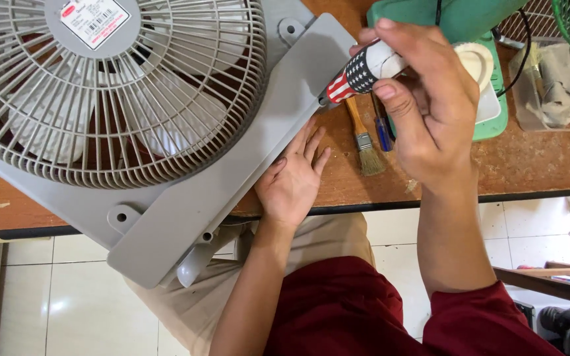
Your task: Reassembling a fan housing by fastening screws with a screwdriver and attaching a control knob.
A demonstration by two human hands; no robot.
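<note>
A grey box fan [186, 198] lies flat on the wooden table [536, 165], its round grille [113, 86] facing up and one corner hanging over the table's edge. My left hand [293, 177] lies flat, palm up, fingers tucked under the fan's right edge. My right hand [423, 99] grips a screwdriver [359, 74] with a striped, starred handle. Its tip points down at the fan's frame near the right edge.
A paintbrush [363, 140] and a blue-handled tool [382, 130] lie on the table beside my left hand. A green fan base [489, 72] stands behind my right hand. A plastic tub of rags [559, 86] sits at the far right, white tiled floor below.
</note>
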